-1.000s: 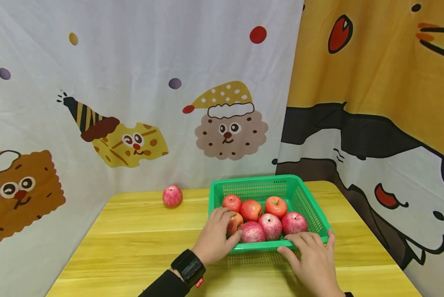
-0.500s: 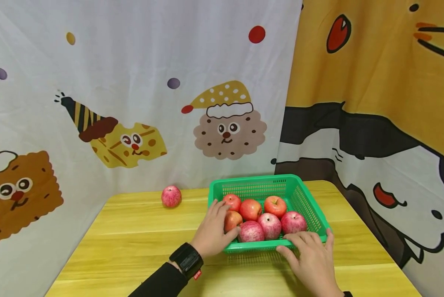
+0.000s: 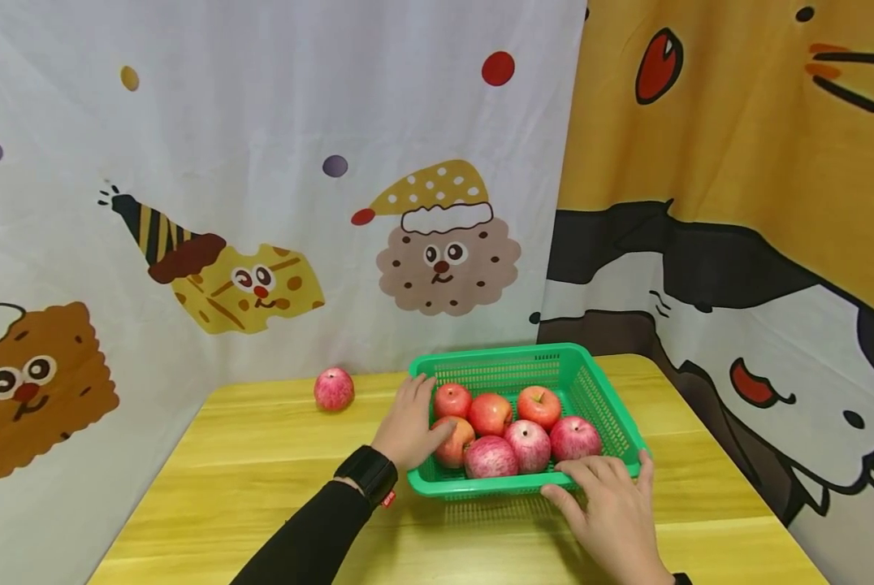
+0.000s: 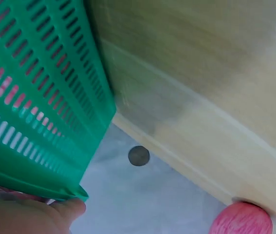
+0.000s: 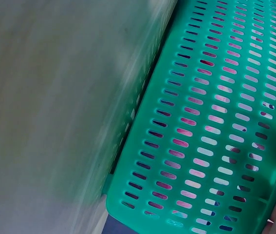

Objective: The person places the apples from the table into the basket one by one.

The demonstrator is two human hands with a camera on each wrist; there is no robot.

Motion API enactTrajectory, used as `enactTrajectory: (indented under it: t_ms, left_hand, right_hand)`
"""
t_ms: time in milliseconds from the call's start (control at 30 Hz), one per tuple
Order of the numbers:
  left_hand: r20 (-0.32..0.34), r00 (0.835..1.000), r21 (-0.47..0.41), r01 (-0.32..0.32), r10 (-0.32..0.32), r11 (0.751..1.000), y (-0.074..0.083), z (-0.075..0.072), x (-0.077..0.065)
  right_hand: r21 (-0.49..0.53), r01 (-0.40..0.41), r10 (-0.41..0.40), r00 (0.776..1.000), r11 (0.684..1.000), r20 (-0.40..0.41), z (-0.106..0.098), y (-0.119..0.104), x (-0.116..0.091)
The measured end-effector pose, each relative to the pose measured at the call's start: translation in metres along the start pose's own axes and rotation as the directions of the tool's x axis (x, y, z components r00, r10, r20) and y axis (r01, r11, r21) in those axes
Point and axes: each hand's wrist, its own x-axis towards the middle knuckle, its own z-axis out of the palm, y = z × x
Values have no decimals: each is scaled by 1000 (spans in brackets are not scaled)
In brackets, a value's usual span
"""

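A green plastic basket [image 3: 499,486] with slotted sides stands on the table, holding several red apples [image 3: 528,447]. My left hand [image 3: 405,431] lies at its left rim, fingers extended along it. The left thumb reaches inside, over an orange-red apple [image 3: 453,445] near the left wall. At the front right corner, my right hand [image 3: 616,512] holds the rim, fingers over the edge and thumb in front. Both wrist views show the basket's slotted wall [image 4: 45,73] from outside, with apples behind the slots; each hand is only partly visible there.
A single pink-red apple [image 3: 334,389] sits outside the basket near the back left edge of the wooden table [image 3: 261,471]. Printed cartoon curtains [image 3: 276,162] hang close behind the table and along its right side.
My left hand has moved left and back, away from the apples at the front left, onto the left rim. My right hand stays on the front rim. The view has turned slightly right.
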Motion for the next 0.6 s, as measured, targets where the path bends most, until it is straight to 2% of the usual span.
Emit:
enactTrajectory:
  t_ms: [167,333,600]
  left_hand:
    - [41,999,18,31,-32,999,-5,-1,7]
    - [59,998,62,25,-28,998,-6,-4,12]
    - [81,997,76,13,-20,997,-5,-7,17]
  right_hand:
    - [3,2,-2,1000,1000,-3,0,0,1]
    - [4,2,-2,1000,1000,-3,0,0,1]
    - [-4,-1,1,1000,1000,-4,0,-1,1]
